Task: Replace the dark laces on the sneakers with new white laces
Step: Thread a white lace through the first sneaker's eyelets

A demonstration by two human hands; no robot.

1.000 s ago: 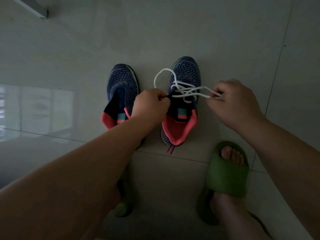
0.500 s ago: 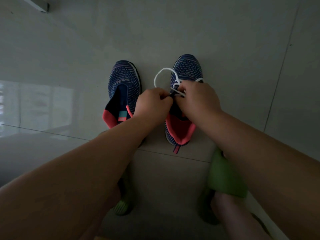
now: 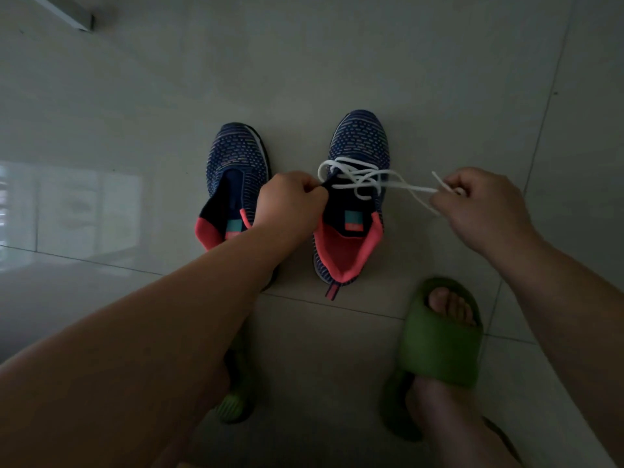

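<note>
So the white lace (image 3: 366, 177) is partly threaded through the front eyelets of the right-hand sneaker (image 3: 354, 197), the one with the coral lining, which is parked on the tiled floor (image 3: 337, 62) with its toe pointed away from the person and its heel just short of the grout line running across the tiles. The shoe's long axis is pretty much straight away from the body, while the free run of lace is stretched across that axis, out toward the right.

That free strand is pinched by the right hand (image 3: 479, 204), fingers curled round it, with the short tip sticking up above the knuckles. This hand is held well off to the right of the shoe, so the lace is pulled fairly taut sideways. The left hand (image 3: 290, 204) is curled at the left edge of the same shoe's throat, and something dark is gripped there; probably the eyelet flap or tongue edge, but it can't be told for sure. A slack white loop is arched up just above that hand.

Judging from this, the next eyelet is closer to the left hand, so the tip would have to be brought back across from the right.

The other sneaker (image 3: 236, 184) is set just beside it to the left, no lace visible in it. Green slides (image 3: 439, 342) are worn on the feet nearer the body.
</note>
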